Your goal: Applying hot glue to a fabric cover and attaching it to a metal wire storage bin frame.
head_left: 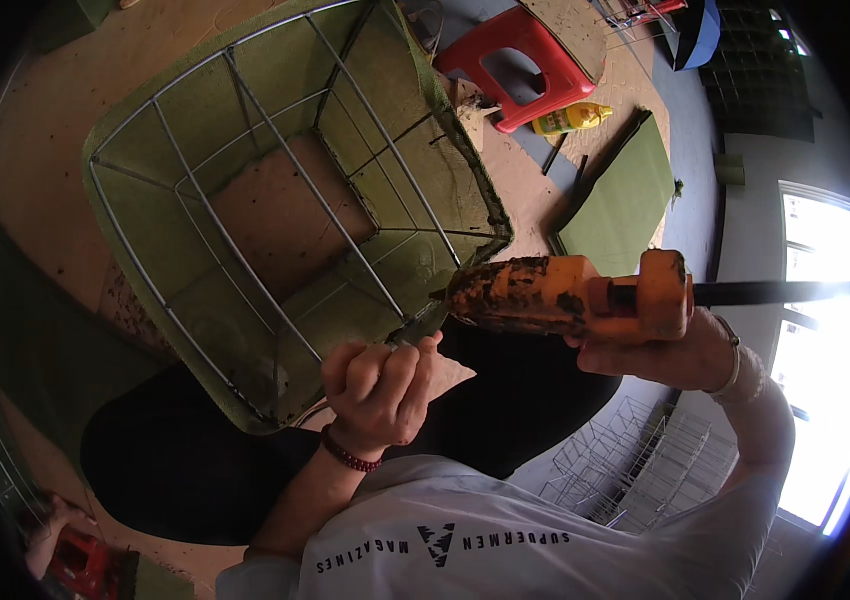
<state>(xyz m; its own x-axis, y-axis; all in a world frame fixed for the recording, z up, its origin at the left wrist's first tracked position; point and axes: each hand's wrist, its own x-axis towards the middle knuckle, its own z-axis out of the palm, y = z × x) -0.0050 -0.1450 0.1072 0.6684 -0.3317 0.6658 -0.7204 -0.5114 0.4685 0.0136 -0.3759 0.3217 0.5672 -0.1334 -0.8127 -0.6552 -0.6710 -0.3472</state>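
Observation:
A metal wire frame (213,212), lined with green fabric (270,72), stands tilted in front of me like an open basket. Dark residue marks the fabric's right edge. My left hand (380,388) is closed at the near right corner, its fingers pinching the fabric edge beside the wire. From the right, my right hand (660,358) grips an orange hot glue gun (535,295), heavily smeared with dark residue. A black glue stick (775,293) juts from its back end. The gun's nozzle is at the fabric, just above my left fingers.
A red plastic stool (455,50) and a yellow bottle (572,119) are at the far right, near a green fabric panel (623,190). Bare wire frames (635,460) stand at the lower right. Another person's hand (63,520) shows at the lower left.

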